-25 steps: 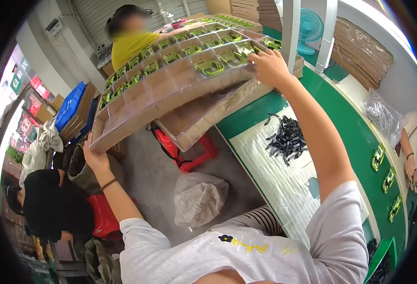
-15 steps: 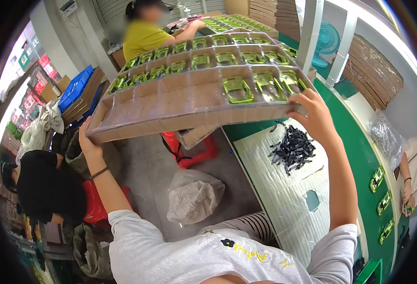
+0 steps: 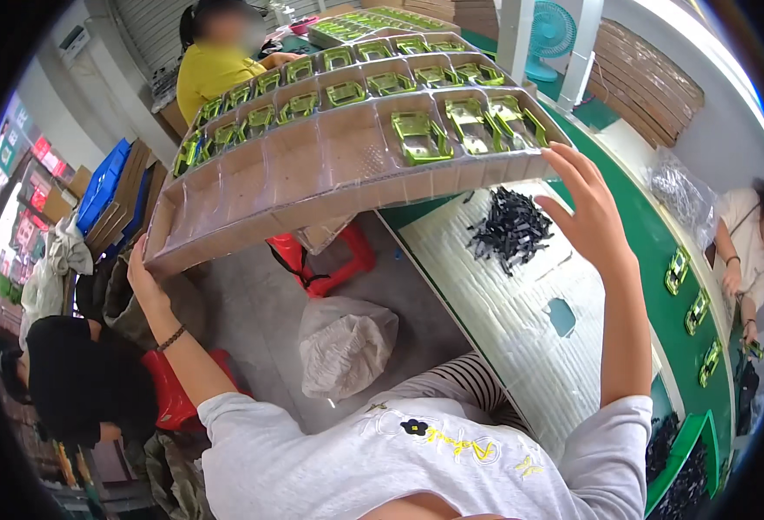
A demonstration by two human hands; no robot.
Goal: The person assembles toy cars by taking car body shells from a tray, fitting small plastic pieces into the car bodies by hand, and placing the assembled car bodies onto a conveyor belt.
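A wide cardboard tray (image 3: 313, 227) with a clear plastic compartment insert is tilted up in front of me. Green plastic toy car bodies (image 3: 418, 139) fill most of its back rows; the near row holds three, at its right end, and bare compartments to their left. My left hand (image 3: 146, 286) grips the tray's near left corner, its fingers partly hidden behind the side. At the near right corner, my right hand (image 3: 592, 208) has its fingers stretched and its thumb apart; the fingertips are right by the tray's edge, and I cannot tell whether they touch it.
Small black strips (image 3: 512, 230) lie heaped on a pale foam-covered bench (image 3: 521, 321). Beyond it runs a green work surface (image 3: 633, 260) with three green car bodies. A red stool (image 3: 347, 260) and white sack (image 3: 347, 347) stand below. Co-workers sit far left, ahead and at right.
My right hand has loosened from the tray's right corner, its fingers now spread. The view has turned, so the surroundings sit further left. My left hand keeps its hold.
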